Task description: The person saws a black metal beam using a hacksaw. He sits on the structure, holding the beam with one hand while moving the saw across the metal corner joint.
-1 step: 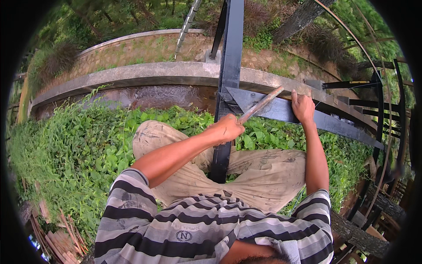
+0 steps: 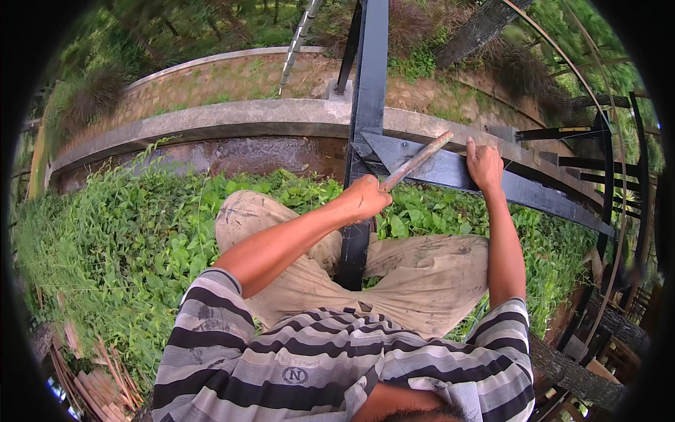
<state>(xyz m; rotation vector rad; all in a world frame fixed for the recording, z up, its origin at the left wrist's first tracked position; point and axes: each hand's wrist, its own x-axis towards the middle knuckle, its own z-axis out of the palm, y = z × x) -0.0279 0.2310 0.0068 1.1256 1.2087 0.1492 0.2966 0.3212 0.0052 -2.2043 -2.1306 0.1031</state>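
Observation:
My left hand (image 2: 364,200) is closed around the lower end of a brownish, worn rod (image 2: 418,160); whether it is metal or wood I cannot tell. From my fist the rod slants up and to the right, across the face of a dark steel side beam (image 2: 450,169). My right hand (image 2: 484,167) grips the upper edge of that same beam, thumb up, to the right of the rod's tip. The side beam meets a long black upright-running beam (image 2: 370,84), which passes under my left hand and between my legs.
Leafy green plants (image 2: 133,225) spread below me. Beyond them a brown water channel (image 2: 260,155) runs along a curved concrete kerb (image 2: 246,116). A segmented pole (image 2: 297,46) stands at the back. More black frames (image 2: 606,176) and a cable (image 2: 619,232) are at the right; planks (image 2: 98,394) lie lower left.
My left hand and the rod have shifted up very slightly. My right hand keeps its place on the beam.

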